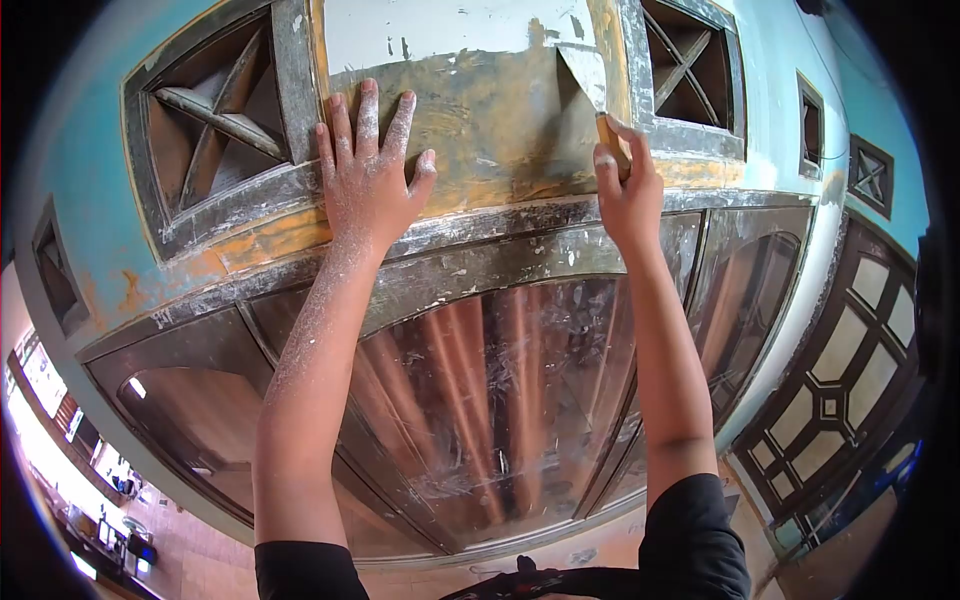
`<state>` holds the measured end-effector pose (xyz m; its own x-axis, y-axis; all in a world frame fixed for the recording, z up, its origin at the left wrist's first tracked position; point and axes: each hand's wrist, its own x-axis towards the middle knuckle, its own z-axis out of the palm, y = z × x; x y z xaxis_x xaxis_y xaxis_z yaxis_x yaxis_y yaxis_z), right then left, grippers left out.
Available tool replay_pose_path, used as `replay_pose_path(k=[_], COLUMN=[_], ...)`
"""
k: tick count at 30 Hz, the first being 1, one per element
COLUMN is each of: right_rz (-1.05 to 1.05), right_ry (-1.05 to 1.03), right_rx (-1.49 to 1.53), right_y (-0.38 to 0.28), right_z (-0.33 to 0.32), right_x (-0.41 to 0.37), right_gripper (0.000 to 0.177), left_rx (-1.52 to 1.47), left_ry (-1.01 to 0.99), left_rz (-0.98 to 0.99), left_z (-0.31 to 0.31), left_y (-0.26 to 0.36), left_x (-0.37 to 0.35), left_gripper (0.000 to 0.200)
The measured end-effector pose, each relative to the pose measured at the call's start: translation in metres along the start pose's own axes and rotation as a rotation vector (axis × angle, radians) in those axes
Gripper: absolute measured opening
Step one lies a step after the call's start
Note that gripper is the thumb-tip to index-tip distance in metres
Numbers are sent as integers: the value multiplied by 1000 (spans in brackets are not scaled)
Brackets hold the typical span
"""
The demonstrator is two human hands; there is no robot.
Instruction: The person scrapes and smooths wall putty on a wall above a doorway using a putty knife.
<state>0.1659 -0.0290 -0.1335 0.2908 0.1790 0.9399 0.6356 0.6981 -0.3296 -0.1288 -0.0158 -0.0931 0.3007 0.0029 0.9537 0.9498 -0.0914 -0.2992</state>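
Note:
My right hand (630, 190) is closed around the wooden handle of a scraper (585, 75), whose broad metal blade points up against the wall panel. Between the two lattice vents lies that wall panel (480, 120), white at the top and bare, stained grey-brown and yellow lower down. My left hand (370, 190) rests flat on the panel's left side, fingers spread, with nothing in it. White dust covers its fingers and forearm.
Dark wooden vents with crossed bars sit left (215, 115) and right (685, 65). Below runs a wooden window frame (480, 235) with glass panes and orange curtains (480, 380) behind. A panelled door (840, 370) stands at right; tiled floor (190, 530) shows lower left.

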Motion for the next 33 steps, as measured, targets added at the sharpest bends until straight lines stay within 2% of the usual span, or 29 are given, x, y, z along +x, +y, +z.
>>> replay_pose_path(k=[4, 8, 11, 15, 17, 19, 27, 31, 33], right_rz=[88, 34, 51, 41, 75, 15, -75, -82, -109], right_ry=[-84, -94, -113, -126, -168, -146, -129, -220, -264], right_rx=[26, 27, -68, -6, -65, -124, -53, -17, 21], right_y=[-4, 7, -3, -5, -3, 1, -13, -15, -17], right_z=[-6, -11, -14, -12, -13, -10, 3, 8, 11], right_x=[25, 12, 33, 47, 32, 22, 100, 58, 25], right_gripper=[37, 39, 38, 40, 42, 42, 44, 49, 58], left_rx=[-1, 7, 14, 38, 39, 42, 43, 40, 41], left_ry=[-11, -17, -27, -56, -58, -49, -39, -55, -73], left_rz=[-8, -6, -3, -9, -5, -9, -1, -36, -54], left_z=[0, -1, -1, -2, -2, -2, -4, -4, 1], left_y=[0, 1, 1, 1, 1, 2, 3, 7, 17], left_x=[0, -1, 0, 1, 0, 2, 1, -6, -19], left_gripper=[68, 68, 69, 69, 70, 70, 70, 69, 65])
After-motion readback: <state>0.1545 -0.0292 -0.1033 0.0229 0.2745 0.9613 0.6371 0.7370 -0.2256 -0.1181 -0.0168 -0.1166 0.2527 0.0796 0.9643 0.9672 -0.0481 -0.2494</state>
